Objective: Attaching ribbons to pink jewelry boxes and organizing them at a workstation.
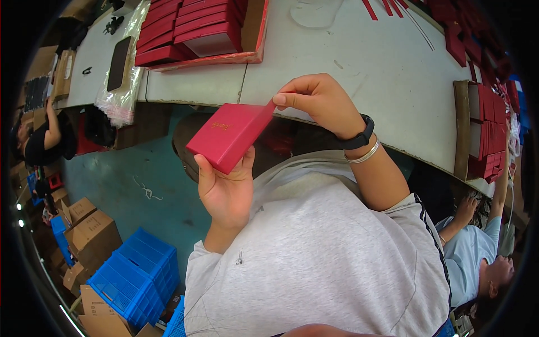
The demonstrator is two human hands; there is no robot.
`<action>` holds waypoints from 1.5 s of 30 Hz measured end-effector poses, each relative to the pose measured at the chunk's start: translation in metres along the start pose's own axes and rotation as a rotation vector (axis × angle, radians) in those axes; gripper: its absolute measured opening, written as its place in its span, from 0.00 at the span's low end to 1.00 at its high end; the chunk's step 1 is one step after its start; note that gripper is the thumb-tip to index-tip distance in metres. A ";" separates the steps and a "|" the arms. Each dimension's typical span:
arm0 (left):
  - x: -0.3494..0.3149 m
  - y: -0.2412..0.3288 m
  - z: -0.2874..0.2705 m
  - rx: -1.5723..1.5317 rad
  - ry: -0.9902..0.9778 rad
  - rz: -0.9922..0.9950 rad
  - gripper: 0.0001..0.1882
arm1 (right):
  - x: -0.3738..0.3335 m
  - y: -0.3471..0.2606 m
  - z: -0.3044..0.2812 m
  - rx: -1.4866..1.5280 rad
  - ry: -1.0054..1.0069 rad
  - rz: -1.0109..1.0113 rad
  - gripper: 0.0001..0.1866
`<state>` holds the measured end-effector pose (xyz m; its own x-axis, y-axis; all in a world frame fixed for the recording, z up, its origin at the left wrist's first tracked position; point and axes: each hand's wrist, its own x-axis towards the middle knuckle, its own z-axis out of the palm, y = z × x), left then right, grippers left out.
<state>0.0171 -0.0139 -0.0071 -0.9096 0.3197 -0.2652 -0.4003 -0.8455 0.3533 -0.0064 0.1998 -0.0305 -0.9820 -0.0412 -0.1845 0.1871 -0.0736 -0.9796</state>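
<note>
A small red cardboard box (230,132) with gold lettering on its top is held tilted in front of my body, just off the table's near edge. My left hand (227,194) grips it from below, thumb on the near side and fingers on the right side. At the box's far right corner, my right hand (320,104) pinches a thin red edge between thumb and forefinger. Whether that edge is part of the box or a separate strip, I cannot tell. A black band and a silver bangle circle my right wrist.
Beyond the hands, a red-edged tray (255,56) of red boxes stands on the white table (303,62). A phone (119,63) lies on plastic bags at left. Red strips (387,8) lie far right. Blue crates (135,275) stand on the floor. A co-worker (474,247) sits right.
</note>
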 end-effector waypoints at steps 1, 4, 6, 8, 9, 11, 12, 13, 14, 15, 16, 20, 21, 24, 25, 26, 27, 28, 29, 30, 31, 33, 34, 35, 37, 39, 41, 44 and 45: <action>0.000 0.001 0.000 -0.002 0.000 0.000 0.18 | 0.000 0.000 0.001 0.049 -0.009 0.015 0.10; 0.000 0.002 -0.003 -0.063 -0.043 -0.028 0.17 | -0.002 -0.001 0.003 0.107 -0.018 0.016 0.09; 0.001 0.003 -0.005 -0.045 -0.030 0.011 0.17 | -0.005 -0.006 0.004 0.117 -0.018 0.002 0.09; 0.002 0.005 -0.006 -0.048 -0.045 0.028 0.17 | -0.008 -0.014 0.005 0.049 0.012 -0.022 0.09; 0.002 0.006 -0.007 -0.049 -0.061 0.040 0.18 | -0.010 -0.017 0.004 0.049 0.007 -0.022 0.09; 0.001 0.007 -0.006 -0.019 -0.060 0.051 0.18 | -0.014 -0.021 -0.001 -0.010 0.026 -0.095 0.09; 0.001 0.007 -0.006 0.013 -0.060 0.060 0.18 | -0.013 -0.021 -0.001 -0.012 0.024 -0.094 0.09; 0.000 0.007 -0.005 0.012 -0.059 0.061 0.18 | -0.013 -0.021 -0.001 -0.048 0.030 -0.114 0.09; -0.001 0.006 -0.004 -0.013 -0.076 0.032 0.18 | -0.013 -0.021 -0.001 -0.083 0.036 -0.133 0.10; -0.002 0.005 -0.003 -0.038 -0.092 0.004 0.19 | -0.011 -0.020 0.000 -0.083 0.035 -0.133 0.10; -0.001 0.004 -0.003 -0.039 -0.093 0.002 0.19 | -0.010 -0.018 0.002 -0.051 0.030 -0.114 0.10; -0.002 0.003 -0.001 -0.039 -0.080 -0.029 0.18 | -0.006 -0.010 0.006 0.017 0.043 -0.096 0.10; -0.002 0.004 -0.001 -0.048 -0.081 -0.041 0.18 | -0.006 -0.009 0.006 0.019 0.042 -0.096 0.10; -0.002 0.003 -0.002 -0.090 -0.059 -0.063 0.17 | -0.007 -0.007 0.005 0.021 0.055 -0.101 0.10; -0.002 0.003 -0.002 -0.089 -0.059 -0.063 0.17 | -0.007 -0.008 0.005 -0.008 0.074 -0.117 0.10; -0.001 0.003 -0.002 -0.101 -0.062 -0.079 0.17 | -0.008 -0.009 0.006 -0.038 0.094 -0.134 0.09; 0.000 0.003 -0.002 -0.113 -0.066 -0.095 0.16 | -0.009 -0.010 0.005 -0.038 0.095 -0.135 0.09; -0.001 0.004 -0.002 -0.111 -0.065 -0.093 0.16 | -0.012 -0.012 0.003 -0.082 0.102 -0.164 0.09; -0.001 0.004 -0.002 -0.111 -0.067 -0.097 0.16 | -0.013 -0.013 0.002 -0.125 0.110 -0.193 0.09; -0.001 0.004 -0.001 -0.111 -0.068 -0.101 0.16 | -0.013 -0.014 0.001 -0.123 0.109 -0.194 0.09; 0.000 0.004 -0.001 -0.113 -0.066 -0.102 0.16 | -0.012 -0.015 0.000 -0.132 0.106 -0.196 0.09; 0.002 0.005 -0.001 -0.107 -0.056 -0.106 0.16 | -0.010 -0.016 -0.002 -0.141 0.103 -0.195 0.09; 0.002 0.005 -0.002 -0.106 -0.057 -0.107 0.16 | -0.011 -0.017 -0.003 -0.149 0.105 -0.204 0.09; 0.002 0.005 -0.004 -0.118 -0.069 -0.102 0.16 | -0.012 -0.018 -0.003 -0.157 0.107 -0.212 0.09; 0.001 0.005 -0.004 -0.130 -0.082 -0.098 0.16 | -0.012 -0.018 -0.004 -0.147 0.099 -0.214 0.09; 0.000 0.004 -0.001 -0.108 -0.059 -0.110 0.16 | -0.011 -0.016 -0.004 -0.137 0.092 -0.216 0.09; 0.001 0.003 0.000 -0.116 -0.058 -0.122 0.16 | -0.008 -0.012 -0.003 -0.078 0.083 -0.154 0.09; 0.001 0.004 0.000 -0.141 -0.054 -0.135 0.16 | -0.006 -0.009 -0.003 -0.013 0.051 -0.117 0.09; 0.001 0.004 -0.001 -0.158 -0.053 -0.135 0.16 | -0.006 -0.007 -0.002 -0.012 0.051 -0.116 0.09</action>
<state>0.0144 -0.0170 -0.0067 -0.8553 0.4531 -0.2513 -0.5002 -0.8487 0.1719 -0.0021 0.2027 -0.0226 -0.9972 0.0179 -0.0731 0.0718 -0.0629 -0.9954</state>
